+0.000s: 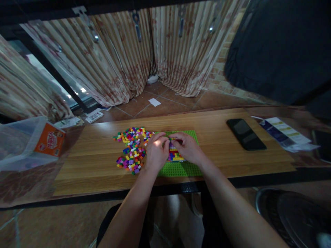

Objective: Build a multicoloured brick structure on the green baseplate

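Note:
A green studded baseplate (181, 168) lies on the wooden table (219, 148), with rows of small coloured bricks (174, 155) pressed onto its middle. My left hand (155, 151) and my right hand (188, 148) rest on the plate with fingertips meeting over the upper edge of the brick rows. Both hands have their fingers curled in a pinch; whatever is between the fingertips is too small to make out. A loose heap of small coloured bricks (130, 146) lies just left of the plate, beside my left hand.
A black phone (245, 133) lies face up to the right. Printed leaflets (284, 133) sit at the far right. A clear plastic bag with an orange label (49, 141) lies at the left end. Curtains (124, 58) hang behind the table.

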A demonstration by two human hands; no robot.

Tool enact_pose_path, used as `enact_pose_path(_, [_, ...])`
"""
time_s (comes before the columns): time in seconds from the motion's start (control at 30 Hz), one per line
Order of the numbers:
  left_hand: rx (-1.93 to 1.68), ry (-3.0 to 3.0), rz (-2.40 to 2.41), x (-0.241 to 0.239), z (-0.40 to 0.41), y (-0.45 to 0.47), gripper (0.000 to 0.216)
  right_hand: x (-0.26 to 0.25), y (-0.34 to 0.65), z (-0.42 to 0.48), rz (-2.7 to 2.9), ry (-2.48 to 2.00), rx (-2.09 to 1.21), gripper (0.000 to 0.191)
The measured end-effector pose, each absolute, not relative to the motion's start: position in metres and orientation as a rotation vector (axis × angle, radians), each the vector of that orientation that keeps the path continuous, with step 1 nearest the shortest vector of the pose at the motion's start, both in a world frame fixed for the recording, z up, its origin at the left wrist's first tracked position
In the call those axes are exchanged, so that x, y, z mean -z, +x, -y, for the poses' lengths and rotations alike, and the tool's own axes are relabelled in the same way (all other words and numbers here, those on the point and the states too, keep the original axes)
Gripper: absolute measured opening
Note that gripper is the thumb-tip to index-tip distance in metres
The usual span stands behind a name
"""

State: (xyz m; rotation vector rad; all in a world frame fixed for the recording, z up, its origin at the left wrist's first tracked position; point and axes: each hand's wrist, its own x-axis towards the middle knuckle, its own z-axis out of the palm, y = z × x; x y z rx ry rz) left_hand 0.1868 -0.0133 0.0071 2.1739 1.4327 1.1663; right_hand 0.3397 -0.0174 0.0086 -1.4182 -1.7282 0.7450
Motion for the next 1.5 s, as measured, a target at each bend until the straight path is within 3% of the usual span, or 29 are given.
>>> enact_pose_path(0.47, [-1.123, 1.583, -1.390, -0.001, 0.002, 0.190, 0.015, -0.002, 0.334, 0.016, 1.552, -1.420, -0.786, 0.028])
enact_pose_path(1.03, [-1.086, 1.540, -1.409, -0.005, 0.004, 0.194, 0.016, 0.005, 0.326, 0.005, 1.192, -1.406, -0.979, 0.024])
enact_pose_path(1.5, [-1.103, 1.581, -1.409, -0.009, 0.009, 0.195, 0.013, 0.007, 0.325, 0.004, 1.177, -1.418, -0.917, 0.023])
